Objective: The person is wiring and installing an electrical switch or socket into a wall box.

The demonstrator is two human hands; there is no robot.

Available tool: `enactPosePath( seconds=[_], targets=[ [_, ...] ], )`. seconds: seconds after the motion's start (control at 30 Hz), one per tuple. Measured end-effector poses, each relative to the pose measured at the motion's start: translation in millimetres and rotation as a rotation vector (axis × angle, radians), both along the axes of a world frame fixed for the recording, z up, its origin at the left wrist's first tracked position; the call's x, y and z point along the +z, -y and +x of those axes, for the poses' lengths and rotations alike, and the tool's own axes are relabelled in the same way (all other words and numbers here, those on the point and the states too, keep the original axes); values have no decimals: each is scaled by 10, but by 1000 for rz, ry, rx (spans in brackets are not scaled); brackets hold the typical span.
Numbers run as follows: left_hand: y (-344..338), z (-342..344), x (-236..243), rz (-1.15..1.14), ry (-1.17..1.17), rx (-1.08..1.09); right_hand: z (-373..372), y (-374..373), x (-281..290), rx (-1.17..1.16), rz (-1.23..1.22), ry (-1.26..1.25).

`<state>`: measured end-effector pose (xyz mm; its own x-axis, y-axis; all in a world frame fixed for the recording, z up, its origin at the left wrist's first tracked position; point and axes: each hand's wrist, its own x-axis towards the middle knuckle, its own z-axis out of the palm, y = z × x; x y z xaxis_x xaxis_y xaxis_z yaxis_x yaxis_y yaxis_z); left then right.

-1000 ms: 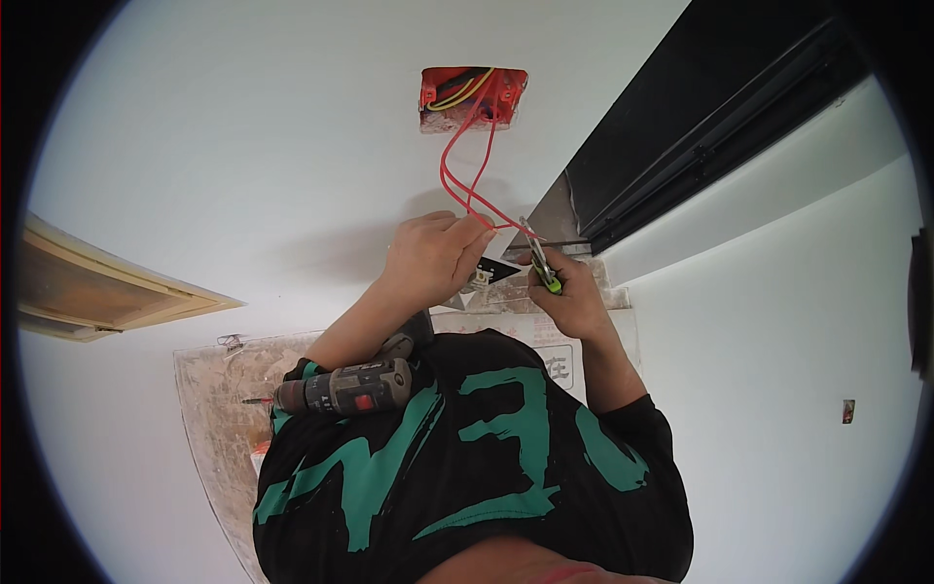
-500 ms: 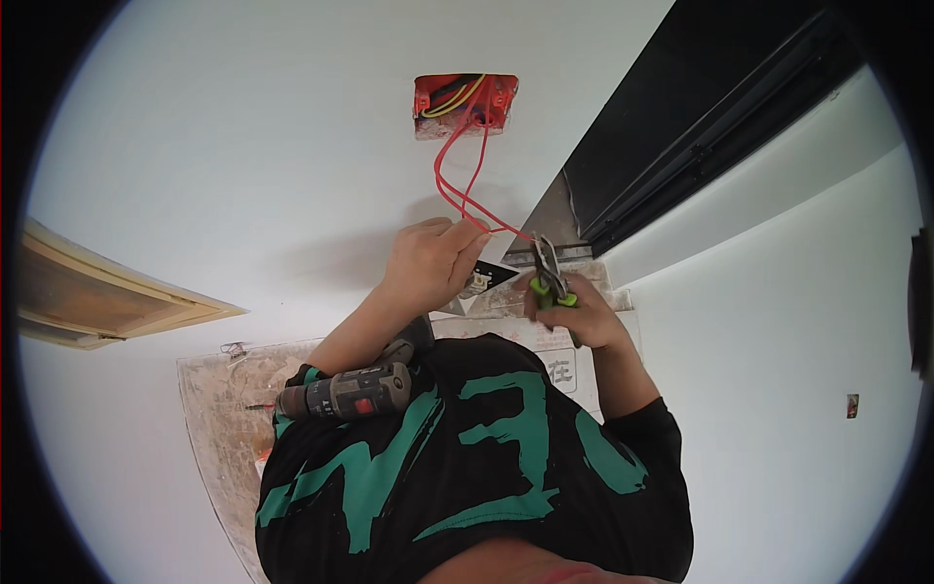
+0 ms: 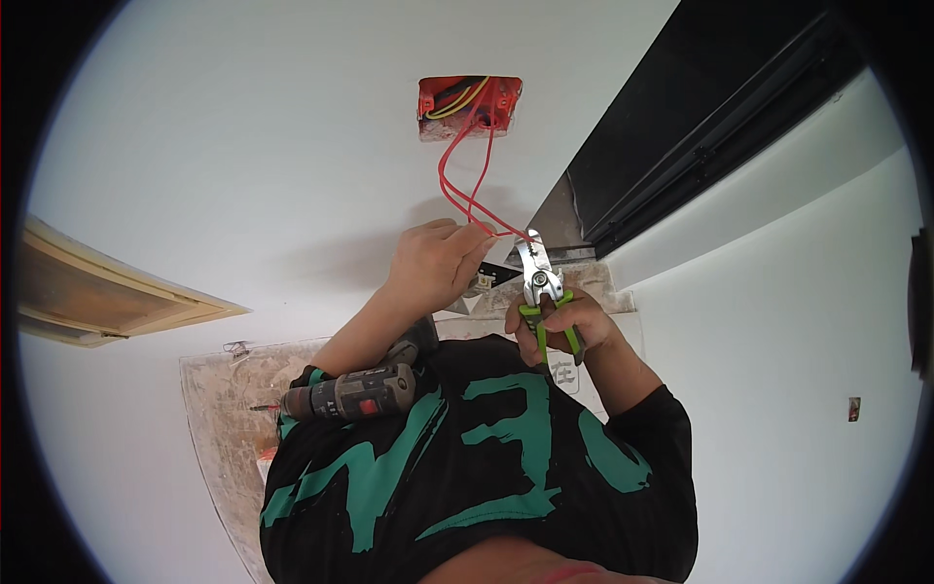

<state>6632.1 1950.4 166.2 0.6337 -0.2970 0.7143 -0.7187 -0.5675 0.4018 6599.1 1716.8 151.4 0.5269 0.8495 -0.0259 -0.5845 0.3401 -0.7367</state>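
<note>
My left hand is closed, thumb and fingers pinching red wires that hang out of a red wall box. In my right hand are wire strippers with green handles, their silver jaws pointing up. The jaw tips meet the red wire ends just right of my left fingers; whether they grip a wire is unclear. Right beside my left fingertips is a dark piece with a pale block; whether my left hand holds it too, I cannot tell. Yellow and dark wires stay inside the box.
A cordless drill hangs at my left side, below my left forearm. A cream framed panel stands out at the far left. To the upper right runs a black panel. A small wall cutout lies far right.
My right hand has turned the wire strippers, so their flat silver face now shows and the handles sit slightly further left. My left hand keeps its pinch on the red wires.
</note>
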Motion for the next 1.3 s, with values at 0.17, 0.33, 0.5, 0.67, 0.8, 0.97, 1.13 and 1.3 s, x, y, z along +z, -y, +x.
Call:
enactPosePath(
  seconds=[0.17,0.33,0.5,0.67,0.8,0.97,1.13,1.3],
  targets=[
    [10,1,9,-7,-12,-7,5,32,-21,41,35,-60],
    [20,19,1,7,37,16,40,51,-15,-8,-162,115],
    [48,18,7,57,77,90,5,22,66,-458,-923,808],
    [26,11,-26,38,63,97,1,67,149,-489,-963,780],
    [33,17,-8,49,87,91,-15,7,184,-592,-1048,896],
    [23,32,-5,67,102,93,-7,-5,176,-604,-1184,1003],
    [14,29,10,97,140,120,-4,-28,196,-577,-1247,979],
    [22,42,-7,104,158,128,0,-39,129,-617,-1250,1027]
  ],
)
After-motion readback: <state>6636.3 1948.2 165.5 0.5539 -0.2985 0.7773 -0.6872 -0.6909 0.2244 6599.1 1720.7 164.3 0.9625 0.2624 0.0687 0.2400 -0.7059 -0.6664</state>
